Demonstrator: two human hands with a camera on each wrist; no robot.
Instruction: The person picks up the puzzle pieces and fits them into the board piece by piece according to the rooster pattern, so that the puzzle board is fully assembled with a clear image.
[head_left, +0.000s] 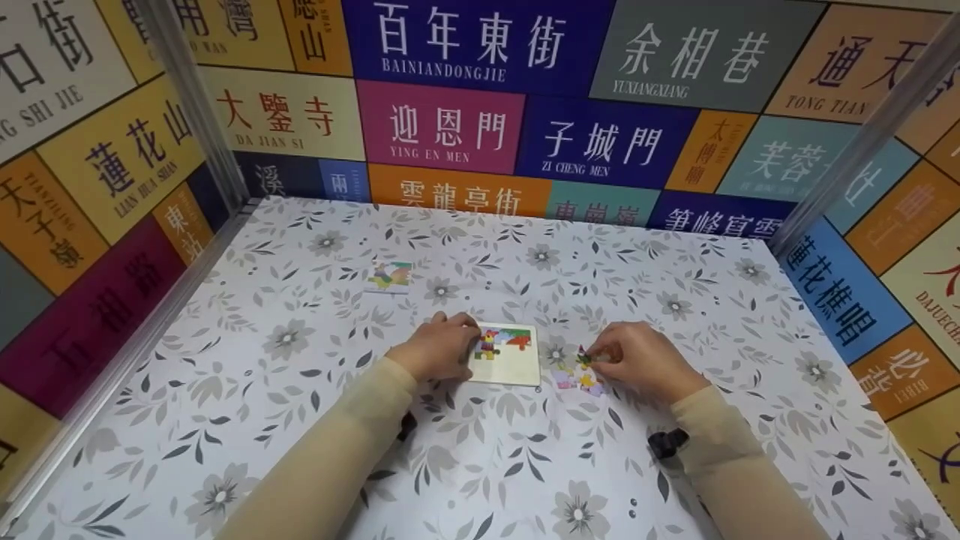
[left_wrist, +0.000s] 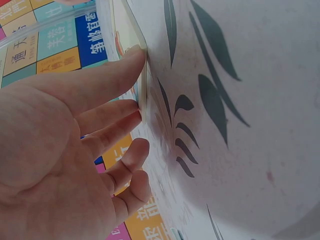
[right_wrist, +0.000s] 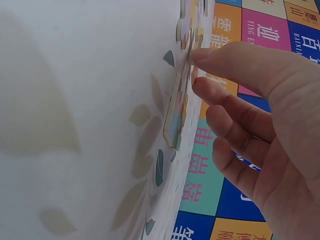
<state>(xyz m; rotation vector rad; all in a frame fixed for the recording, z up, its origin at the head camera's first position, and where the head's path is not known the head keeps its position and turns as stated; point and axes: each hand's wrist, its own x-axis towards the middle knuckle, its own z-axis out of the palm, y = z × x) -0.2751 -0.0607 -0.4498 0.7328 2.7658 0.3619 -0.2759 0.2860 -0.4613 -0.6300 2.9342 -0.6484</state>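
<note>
2 beige sleeves (head_left: 322,450) enter at bottom L & bottom R of frame, w/ 2 blk wrist devices (head_left: 667,444), 1 per arm. 2 hands, mid-frame: L hand (head_left: 437,349) holds 1 tray (head_left: 510,371) by its L end, thumb on near side; R hand (head_left: 649,360), just R of ctr, narrow, pinches 1 dark-green pc (head_left: 583,357) btwn thumb & index. Under it, a few loose pcs (head_left: 564,379), pink/yellow/purple; exact no. hidden. Tray sits approx. ctr, flat; joined pcs (head_left: 489,343) run along its far edge, count too small to tell; near part shows bare cream base. Tray's R edge is near loose pcs, narrow strip of cloth btwn.

Room: floral tablecloth (head_left: 480,480) spreads widely toward lower frame & both side edges. 1 picture card (head_left: 390,277) upper L of ctr, well apart from tray. Beyond: table's back edge, 2 clear corner posts (head_left: 862,135), 3 sign-covered walls (head_left: 442,127) across top.
</note>
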